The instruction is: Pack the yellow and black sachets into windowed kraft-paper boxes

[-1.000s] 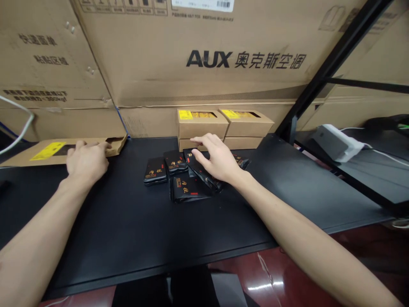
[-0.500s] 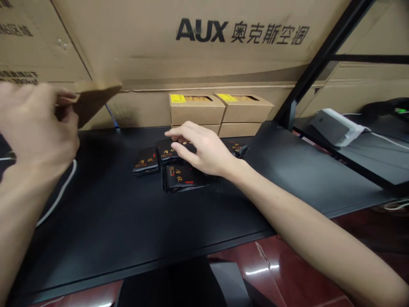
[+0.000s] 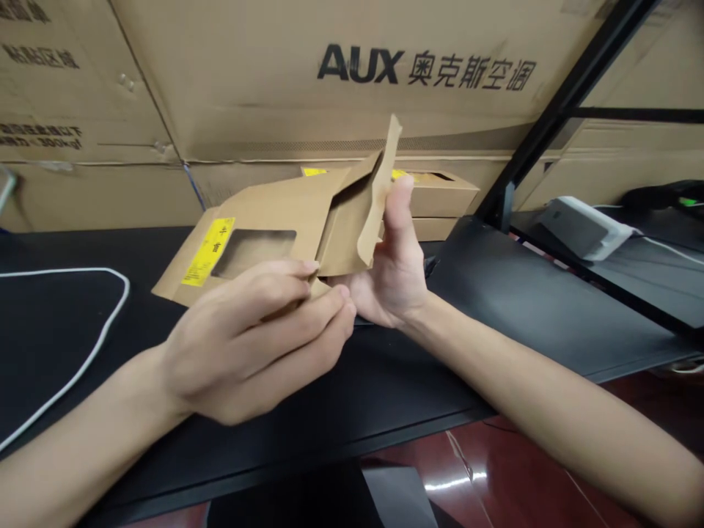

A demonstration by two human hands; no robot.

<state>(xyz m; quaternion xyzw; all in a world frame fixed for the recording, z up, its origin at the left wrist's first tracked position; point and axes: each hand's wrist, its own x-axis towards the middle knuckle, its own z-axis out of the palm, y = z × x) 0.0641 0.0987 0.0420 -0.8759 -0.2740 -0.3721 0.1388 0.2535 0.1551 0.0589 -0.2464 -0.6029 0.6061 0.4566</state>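
Both my hands hold a flat, unfolded brown carton (image 3: 275, 220) with a yellow label and a cut-out window, lifted above the black table (image 3: 165, 411). My left hand (image 3: 247, 337) pinches its near lower edge with fingers closed. My right hand (image 3: 393, 268) grips the carton's right end, thumb up along an open flap. The black packets seen earlier are hidden behind my hands and the carton.
Assembled brown cartons (image 3: 440, 194) stand at the back against large AUX cardboard boxes (image 3: 352, 81). A white cable (image 3: 93, 330) loops on the left. A black frame post (image 3: 550, 117) and a white device (image 3: 583, 224) sit on the right.
My left hand picked the flat carton off the table's left side and brought it to the centre. My right hand left the black packets and took hold of the carton's right end.
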